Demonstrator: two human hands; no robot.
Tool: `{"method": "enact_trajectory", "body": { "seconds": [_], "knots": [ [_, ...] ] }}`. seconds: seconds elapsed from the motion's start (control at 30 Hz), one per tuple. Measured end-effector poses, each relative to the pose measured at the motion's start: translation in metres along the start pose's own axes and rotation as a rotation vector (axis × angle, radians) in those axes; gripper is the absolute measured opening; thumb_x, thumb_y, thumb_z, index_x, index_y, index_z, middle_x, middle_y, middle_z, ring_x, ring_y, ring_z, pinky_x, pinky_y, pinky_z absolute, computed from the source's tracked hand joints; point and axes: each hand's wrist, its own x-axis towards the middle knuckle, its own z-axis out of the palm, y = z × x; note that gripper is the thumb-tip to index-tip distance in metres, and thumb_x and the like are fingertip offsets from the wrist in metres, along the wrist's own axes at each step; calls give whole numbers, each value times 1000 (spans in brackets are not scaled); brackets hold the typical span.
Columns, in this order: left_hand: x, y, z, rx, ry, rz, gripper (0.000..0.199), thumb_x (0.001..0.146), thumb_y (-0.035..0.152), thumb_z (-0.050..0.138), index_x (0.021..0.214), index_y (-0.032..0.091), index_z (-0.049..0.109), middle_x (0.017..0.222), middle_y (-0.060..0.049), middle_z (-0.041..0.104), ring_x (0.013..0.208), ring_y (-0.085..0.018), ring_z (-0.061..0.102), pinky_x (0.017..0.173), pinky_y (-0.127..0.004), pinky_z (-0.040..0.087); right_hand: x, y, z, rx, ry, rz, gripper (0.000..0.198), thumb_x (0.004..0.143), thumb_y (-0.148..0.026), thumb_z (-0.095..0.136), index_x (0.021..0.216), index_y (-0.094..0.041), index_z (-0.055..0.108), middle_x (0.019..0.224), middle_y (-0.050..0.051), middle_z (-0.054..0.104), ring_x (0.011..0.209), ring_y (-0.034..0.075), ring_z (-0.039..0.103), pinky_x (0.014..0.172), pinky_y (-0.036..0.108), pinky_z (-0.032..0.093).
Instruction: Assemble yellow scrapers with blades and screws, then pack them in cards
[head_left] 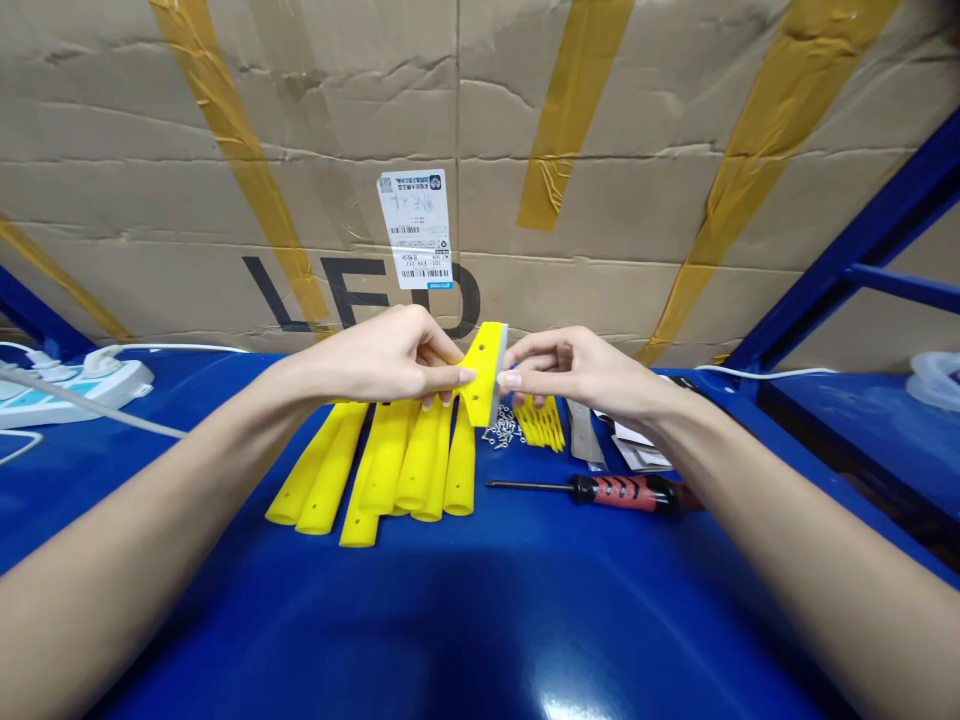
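My left hand [394, 358] pinches a yellow plastic scraper [486, 368] by its neck, above the table. Two small holes show in its flared head. Along the head's right edge lies a thin grey blade [496, 398], gripped between the thumb and fingers of my right hand [581, 368]. Below my left hand, several yellow scraper handles [412, 470] lie side by side, their far ends partly hidden. Small silver screws [504, 428] sit in a pile under the held scraper. Beside them are several small yellow plates [541, 425] and more grey blades [583, 435].
A screwdriver [626, 492] with a red and black handle lies in front of the small parts on the blue table [480, 620]. A white power strip [97, 385] with cables stands at left. Behind rises a large taped cardboard box [360, 130]; blue frame bars [847, 240] slant at right.
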Motion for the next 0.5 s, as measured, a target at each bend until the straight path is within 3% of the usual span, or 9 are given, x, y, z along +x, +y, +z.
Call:
{"method": "enact_trajectory", "body": {
  "seconds": [0.13,0.23,0.5],
  "knots": [
    [-2,-12,-7,0,-20,-68,33,89,47,64,90,18,81,74,-6,75,66,-18,66,59,-26,45,-4,-3,-10,-410,-86,13,13,76,-22,76,82,-19,65,81,2,75,70,14,65,66,28,47],
    [-2,-14,-7,12,-66,-76,35,89,49,63,94,20,82,75,-7,74,63,-17,64,58,-26,43,-5,-5,-5,-758,-162,-31,11,73,-11,68,71,-19,62,73,-2,71,64,12,59,62,26,41],
    [-1,-6,-1,27,-68,-118,36,85,50,66,94,19,81,72,-6,74,60,-17,62,58,-26,43,-5,2,15,-1105,-208,-123,16,75,-7,57,72,-22,62,64,-1,57,57,12,40,58,29,22]
  ]
}}
